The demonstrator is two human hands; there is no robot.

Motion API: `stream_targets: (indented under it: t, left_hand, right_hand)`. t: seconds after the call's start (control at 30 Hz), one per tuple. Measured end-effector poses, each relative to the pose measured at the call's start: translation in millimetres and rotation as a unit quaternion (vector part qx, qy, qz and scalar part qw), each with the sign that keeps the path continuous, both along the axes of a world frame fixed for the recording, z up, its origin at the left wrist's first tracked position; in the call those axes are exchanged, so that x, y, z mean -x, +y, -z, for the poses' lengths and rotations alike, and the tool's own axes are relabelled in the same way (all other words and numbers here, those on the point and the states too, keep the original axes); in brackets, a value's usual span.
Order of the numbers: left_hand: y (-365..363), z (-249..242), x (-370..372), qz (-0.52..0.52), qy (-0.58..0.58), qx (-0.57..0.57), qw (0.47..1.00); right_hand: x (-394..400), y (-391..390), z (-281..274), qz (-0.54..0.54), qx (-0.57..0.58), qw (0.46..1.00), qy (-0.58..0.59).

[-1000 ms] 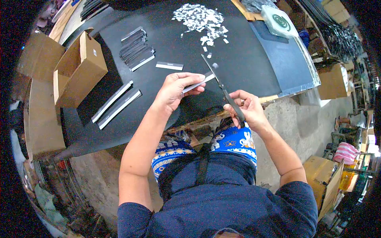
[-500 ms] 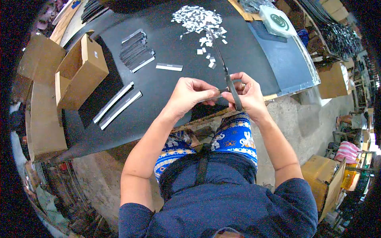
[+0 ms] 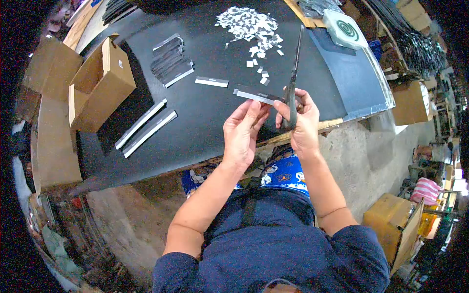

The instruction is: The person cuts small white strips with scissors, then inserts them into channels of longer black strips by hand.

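Fingers and thumb of my left hand (image 3: 243, 132) pinch a black-and-white label strip (image 3: 251, 94) from below, over the table's near edge. My right hand (image 3: 305, 119) has a pair of scissors (image 3: 292, 90) hooked in it, the blades pointing away from me. Its thumb and finger also touch the strip's right end. Left of the held strip lies a single strip (image 3: 211, 82), and beyond it a stack of similar strips (image 3: 172, 63). Two longer strips (image 3: 141, 124) rest nearer the left. A heap of small white and grey clippings (image 3: 247, 23) spreads across the far side.
An open cardboard box (image 3: 119, 68) stands on the dark tabletop (image 3: 195, 122) at left. A clear container with a green coil (image 3: 346, 28) sits at the back right, beyond a blue-grey sheet (image 3: 351, 78). Another carton (image 3: 391, 215) is on the floor at right.
My hands have turned, and the strip now extends out to the left above the table. The scissors have swung to point up and right. My left hand has shifted right and lower.
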State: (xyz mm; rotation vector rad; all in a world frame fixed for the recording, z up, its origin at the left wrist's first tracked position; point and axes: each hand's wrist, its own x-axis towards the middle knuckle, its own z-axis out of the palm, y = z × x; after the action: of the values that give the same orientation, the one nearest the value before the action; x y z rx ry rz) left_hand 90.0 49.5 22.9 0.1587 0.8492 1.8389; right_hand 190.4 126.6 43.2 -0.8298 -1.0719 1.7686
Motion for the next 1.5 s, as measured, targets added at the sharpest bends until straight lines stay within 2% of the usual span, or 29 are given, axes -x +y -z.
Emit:
stream_targets:
  t: [0.07, 0.27, 0.6, 0.7, 0.77, 0.83, 0.9, 0.93, 1.1, 1.5]
  left_hand:
    - [2, 2, -2, -0.054, -0.021, 0.008, 0.998]
    - [10, -15, 1, -0.107, -0.031, -0.029, 0.993]
    - [12, -11, 9, -0.112, 0.000, -0.005, 0.994]
    - [10, -8, 25, -0.030, 0.112, 0.041, 0.992]
    - [8, -12, 44, 0.035, 0.147, 0.053, 0.987]
    - [2, -19, 63, 0.138, 0.194, 0.078, 0.968]
    - [-3, -22, 77, 0.198, 0.238, 0.102, 0.945]
    - [-4, -25, 81, 0.198, 0.237, 0.103, 0.946]
    - [-8, -32, 94, 0.348, 0.250, 0.108, 0.897]
    - [-4, -38, 98, 0.423, 0.254, 0.090, 0.865]
  right_hand:
    - [4, -5, 0, 0.009, 0.002, 1.000, -0.002]
    - [9, -13, 5, 0.033, 0.012, 0.999, 0.010]
    - [6, -25, 9, 0.016, 0.023, 0.999, -0.018]
    - [-5, -22, 0, -0.021, 0.033, 0.997, -0.061]
    - [-19, -13, -2, -0.097, 0.000, 0.989, -0.110]
    - [-33, -4, -12, -0.120, -0.001, 0.983, -0.139]
    - [-48, 6, -19, -0.257, -0.020, 0.943, -0.211]
    - [-51, 7, -21, -0.285, -0.020, 0.931, -0.226]
    - [-58, 8, -27, -0.366, -0.021, 0.882, -0.298]
    - [-56, 5, -32, -0.408, -0.017, 0.869, -0.280]
